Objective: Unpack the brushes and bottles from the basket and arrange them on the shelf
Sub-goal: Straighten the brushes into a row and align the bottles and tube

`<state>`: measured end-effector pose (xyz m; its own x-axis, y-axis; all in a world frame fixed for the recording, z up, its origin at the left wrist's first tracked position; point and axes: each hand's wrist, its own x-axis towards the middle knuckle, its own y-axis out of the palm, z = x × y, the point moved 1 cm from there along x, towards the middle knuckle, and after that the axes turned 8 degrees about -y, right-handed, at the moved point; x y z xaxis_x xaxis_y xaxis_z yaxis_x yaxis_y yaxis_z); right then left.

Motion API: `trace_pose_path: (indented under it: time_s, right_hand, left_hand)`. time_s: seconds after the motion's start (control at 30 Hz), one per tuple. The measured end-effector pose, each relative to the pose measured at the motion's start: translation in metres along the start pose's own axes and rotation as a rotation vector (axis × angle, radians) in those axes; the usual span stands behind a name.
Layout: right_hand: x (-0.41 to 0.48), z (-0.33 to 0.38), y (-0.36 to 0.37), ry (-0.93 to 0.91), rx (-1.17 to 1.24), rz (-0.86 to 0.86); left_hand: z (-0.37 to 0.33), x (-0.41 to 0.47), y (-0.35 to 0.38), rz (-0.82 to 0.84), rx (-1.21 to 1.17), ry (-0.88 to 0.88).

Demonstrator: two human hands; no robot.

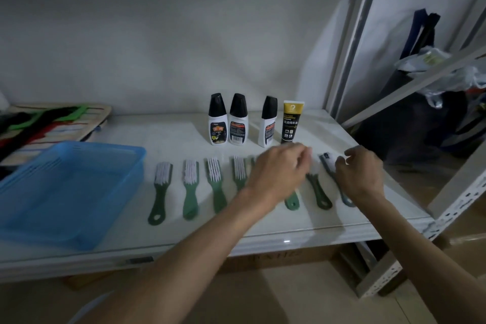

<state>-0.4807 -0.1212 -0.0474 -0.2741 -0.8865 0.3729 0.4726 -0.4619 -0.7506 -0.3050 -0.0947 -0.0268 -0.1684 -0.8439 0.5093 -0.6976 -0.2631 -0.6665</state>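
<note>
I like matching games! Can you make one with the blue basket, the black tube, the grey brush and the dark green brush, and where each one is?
Things:
1. blue basket
2. black tube with the yellow top
3. grey-handled brush
4. darkest green brush

Places:
A. under the right hand
B. at the left end of the brush row
C. at the right end of the standing row at the back
D. on the shelf, left of all the brushes

Pairs: 1-D, 2-C, 3-A, 4-B
</note>
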Motion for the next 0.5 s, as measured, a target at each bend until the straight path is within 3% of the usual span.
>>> trace_pose_path:
  time_s: [0.1,0.17,0.3,0.4,0.5]
  right_hand:
    - [0.006,0.041,-0.006,-0.131,0.142,-0.060]
    - [0.016,0.080,-0.010,-0.282,0.146,-0.046]
    - [0.058,0.167,0.001,-0.527,0.149,0.108]
    - [0.095,0.217,0.030,-0.554,0.055,0.283]
    - [0.112,0.242,0.058,-0.556,-0.296,0.572]
  left_hand:
    - [0.044,0.038,-0.056,-0.397,-0.273,-0.227]
    - [0.084,0.065,-0.088,-0.505,-0.300,-0.382]
    - [0.144,0.109,-0.126,-0.147,-0.065,-0.574]
    - [0.164,0.130,-0.124,0.060,0.032,-0.583]
    - [0.168,0.145,-0.112,0.183,0.140,-0.492]
